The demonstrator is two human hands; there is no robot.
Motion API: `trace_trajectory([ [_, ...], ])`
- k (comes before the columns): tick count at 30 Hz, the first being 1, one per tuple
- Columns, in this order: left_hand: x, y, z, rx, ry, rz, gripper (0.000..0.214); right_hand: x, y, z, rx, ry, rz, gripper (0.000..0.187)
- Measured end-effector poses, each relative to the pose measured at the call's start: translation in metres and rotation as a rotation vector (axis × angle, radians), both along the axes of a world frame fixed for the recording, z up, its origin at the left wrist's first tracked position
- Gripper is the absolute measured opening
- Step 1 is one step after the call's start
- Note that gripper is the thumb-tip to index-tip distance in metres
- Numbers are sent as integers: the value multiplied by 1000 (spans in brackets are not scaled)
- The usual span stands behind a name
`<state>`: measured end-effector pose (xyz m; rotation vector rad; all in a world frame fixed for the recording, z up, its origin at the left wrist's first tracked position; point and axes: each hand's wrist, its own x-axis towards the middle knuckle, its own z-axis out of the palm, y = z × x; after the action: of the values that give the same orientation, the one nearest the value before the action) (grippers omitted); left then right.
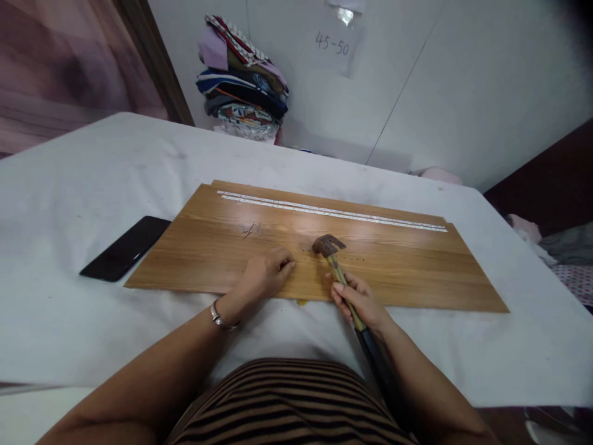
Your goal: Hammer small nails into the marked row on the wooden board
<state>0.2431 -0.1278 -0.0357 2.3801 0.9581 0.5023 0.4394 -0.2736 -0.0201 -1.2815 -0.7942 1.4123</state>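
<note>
A long wooden board [407, 272] lies across a white-covered table [65, 204]. My right hand [359, 300] is closed around the handle of a hammer [330, 247], whose rusty head rests on the board near a row of small nail marks. My left hand [266, 275] rests on the board just left of the hammer head, fingers pinched together; whether they hold anything is too small to see. A few loose nails [252, 231] lie on the board farther left. A pale strip [333, 211] runs along the board's far edge.
A black phone [126, 248] lies on the cloth left of the board. A stack of folded fabrics [243, 80] stands against the wall at the back. More cloth is at the right [569, 259], beyond the table edge.
</note>
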Motion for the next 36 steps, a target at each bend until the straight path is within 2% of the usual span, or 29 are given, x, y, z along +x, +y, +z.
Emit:
trace_trajectory([
  [16,0,1,-5,3,-31,-16,17,0,0,-2,8,-14,3,43],
  [24,-1,-4,9,37,25,-8,17,0,-2,-4,-9,-33,6,46],
  [36,0,-1,4,64,30,-17,32,-1,2,3,8,-51,-19,44],
])
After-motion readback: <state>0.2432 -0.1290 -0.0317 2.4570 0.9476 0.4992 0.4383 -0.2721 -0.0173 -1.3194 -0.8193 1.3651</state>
